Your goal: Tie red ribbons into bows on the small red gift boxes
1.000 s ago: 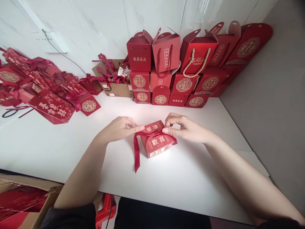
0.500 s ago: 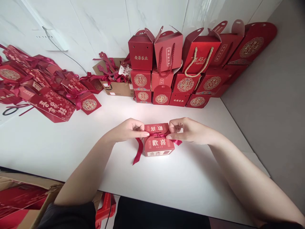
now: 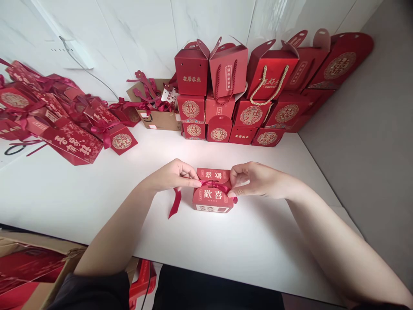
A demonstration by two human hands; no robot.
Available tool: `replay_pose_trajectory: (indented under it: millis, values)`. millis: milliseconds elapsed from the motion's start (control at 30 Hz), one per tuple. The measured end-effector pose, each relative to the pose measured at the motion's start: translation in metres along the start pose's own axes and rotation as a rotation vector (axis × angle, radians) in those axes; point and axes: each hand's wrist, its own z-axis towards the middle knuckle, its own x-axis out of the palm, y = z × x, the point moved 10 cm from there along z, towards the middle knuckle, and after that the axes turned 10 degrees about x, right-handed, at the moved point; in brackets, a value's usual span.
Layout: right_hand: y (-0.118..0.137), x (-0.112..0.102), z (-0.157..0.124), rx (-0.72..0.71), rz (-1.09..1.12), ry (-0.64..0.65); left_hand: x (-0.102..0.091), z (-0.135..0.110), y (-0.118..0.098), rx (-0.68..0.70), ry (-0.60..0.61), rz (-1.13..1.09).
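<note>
On the white table sits a small red gift box (image 3: 213, 200) with pale lettering, its two curved top flaps meeting in the middle. A dark red ribbon (image 3: 219, 186) runs across the top through the slots. My left hand (image 3: 180, 176) pinches the ribbon at the box's left edge, and a loose tail hangs down below it onto the table side. At the right edge my right hand (image 3: 248, 181) pinches the other part of the ribbon, with a short end showing under the fingers. Both hands are close against the box.
Stacked red gift boxes (image 3: 219, 86) stand against the tiled wall. Beside them is a cardboard box (image 3: 161, 120) of ribbons and tags. Ribbon-tied red boxes (image 3: 74, 142) are piled at the left. A carton (image 3: 64, 275) with red cardboard stands at the lower left, below the table edge.
The box has turned slightly, and the ribbon on its right side now sags a little toward me. The left ribbon tail has swung further left. Both hands keep their pinch.
</note>
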Motion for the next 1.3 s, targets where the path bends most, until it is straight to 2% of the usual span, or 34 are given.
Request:
replay_pose_trajectory:
  millis: [67,233,367,500,567,633,833,1000,1067,1167,1300]
  values:
    - [0.002,-0.003,0.001,-0.032,-0.013,-0.041,-0.002,0.002,0.001,0.006,-0.027,-0.015]
    - [-0.002,-0.009,0.009,-0.063,0.239,-0.062,-0.011,0.005,0.003,0.018,-0.161,-0.027]
    - [-0.008,-0.017,0.014,-0.07,0.337,-0.085,-0.011,0.006,0.002,0.028,-0.142,-0.063]
    - [-0.018,-0.021,0.018,0.036,0.198,-0.11,-0.011,0.004,0.004,0.006,-0.106,-0.058]
    - [-0.017,-0.018,0.018,0.048,0.108,-0.081,-0.012,0.003,0.005,-0.006,-0.1,-0.051]
    - [-0.011,-0.013,0.018,0.001,0.1,-0.034,-0.013,0.003,0.006,-0.013,-0.102,-0.053]
    - [-0.006,-0.015,0.015,-0.06,0.34,0.057,-0.012,0.004,0.007,-0.011,-0.096,-0.068]
    - [-0.002,-0.005,0.014,-0.098,0.394,0.201,-0.013,0.003,0.009,-0.032,-0.099,-0.05]
    - [-0.004,-0.007,0.017,-0.08,0.391,0.139,-0.013,0.003,0.009,-0.031,-0.1,-0.051]
    - [-0.002,-0.009,0.017,-0.081,0.235,0.0,-0.014,0.004,0.007,-0.012,-0.101,-0.054]
    - [0.009,-0.008,0.014,-0.154,0.081,-0.052,-0.016,0.004,0.004,0.024,-0.102,-0.02]
